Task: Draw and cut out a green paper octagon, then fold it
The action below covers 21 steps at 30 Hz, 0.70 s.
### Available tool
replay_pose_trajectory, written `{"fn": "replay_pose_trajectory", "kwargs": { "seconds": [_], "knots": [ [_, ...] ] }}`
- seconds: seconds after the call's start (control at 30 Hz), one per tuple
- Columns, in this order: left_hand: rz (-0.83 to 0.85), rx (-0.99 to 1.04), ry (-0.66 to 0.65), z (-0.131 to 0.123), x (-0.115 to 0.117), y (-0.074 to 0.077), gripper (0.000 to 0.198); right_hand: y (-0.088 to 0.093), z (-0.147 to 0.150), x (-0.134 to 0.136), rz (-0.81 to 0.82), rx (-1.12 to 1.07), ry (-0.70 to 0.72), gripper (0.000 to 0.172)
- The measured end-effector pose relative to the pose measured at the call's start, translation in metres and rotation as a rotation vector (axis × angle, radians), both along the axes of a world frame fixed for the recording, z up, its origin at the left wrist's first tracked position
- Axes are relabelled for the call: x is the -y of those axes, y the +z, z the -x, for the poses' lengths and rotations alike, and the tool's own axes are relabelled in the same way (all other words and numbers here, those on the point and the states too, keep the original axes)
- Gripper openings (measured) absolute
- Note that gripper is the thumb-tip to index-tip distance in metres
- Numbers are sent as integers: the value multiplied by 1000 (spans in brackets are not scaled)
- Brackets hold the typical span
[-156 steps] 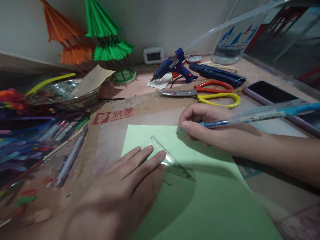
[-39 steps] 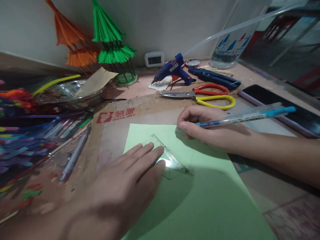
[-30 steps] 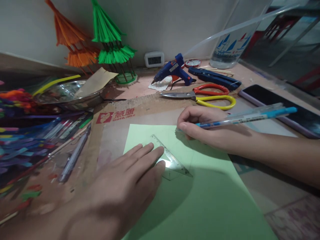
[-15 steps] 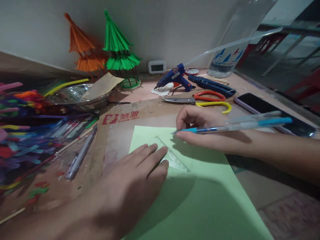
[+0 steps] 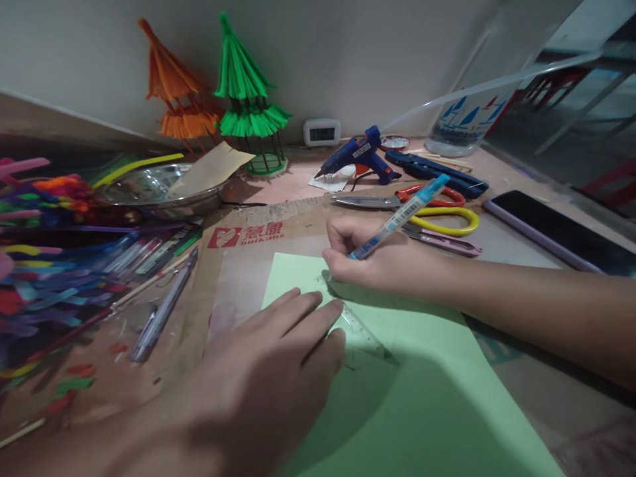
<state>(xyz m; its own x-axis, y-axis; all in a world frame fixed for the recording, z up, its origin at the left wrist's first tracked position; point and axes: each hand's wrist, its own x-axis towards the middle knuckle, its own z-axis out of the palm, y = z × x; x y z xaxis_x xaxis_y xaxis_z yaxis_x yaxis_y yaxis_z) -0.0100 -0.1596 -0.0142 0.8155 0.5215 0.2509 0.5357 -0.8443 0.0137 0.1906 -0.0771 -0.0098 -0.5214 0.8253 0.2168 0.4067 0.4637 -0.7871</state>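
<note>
On green paper (image 5: 437,384) over cardboard (image 5: 303,228) before a grey wall (image 5: 358,59), the left hand (image 5: 263,368), fingers (image 5: 315,324) slightly parted, touched a clear triangular ruler (image 5: 365,333), the right hand (image 5: 382,265) pinching a pen (image 5: 405,213).

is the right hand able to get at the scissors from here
Likely yes: the scissors lie just beyond the right hand, handles uncovered but for the pen crossing in view, which it may need to drop.

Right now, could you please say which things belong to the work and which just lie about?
In use: pen in right hand, clear set square under left hand, green paper.
Lying about: glue gun, scissors, phone, digital clock, metal bowl.
</note>
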Motion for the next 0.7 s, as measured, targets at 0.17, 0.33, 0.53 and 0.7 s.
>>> {"fn": "replay_pose_trajectory", "kwargs": {
  "seconds": [0.17,0.33,0.53,0.7],
  "knots": [
    [19,-55,-35,0,-3,-3,34,4,1,2,32,14,3,24],
    [14,13,20,1,0,2,37,5,1,1,56,18,13,25],
    [-17,10,46,-2,1,6,41,4,2,1,30,6,32,26],
    [-75,30,18,-1,-1,-5,42,5,2,1,70,19,22,25]
  ]
}}
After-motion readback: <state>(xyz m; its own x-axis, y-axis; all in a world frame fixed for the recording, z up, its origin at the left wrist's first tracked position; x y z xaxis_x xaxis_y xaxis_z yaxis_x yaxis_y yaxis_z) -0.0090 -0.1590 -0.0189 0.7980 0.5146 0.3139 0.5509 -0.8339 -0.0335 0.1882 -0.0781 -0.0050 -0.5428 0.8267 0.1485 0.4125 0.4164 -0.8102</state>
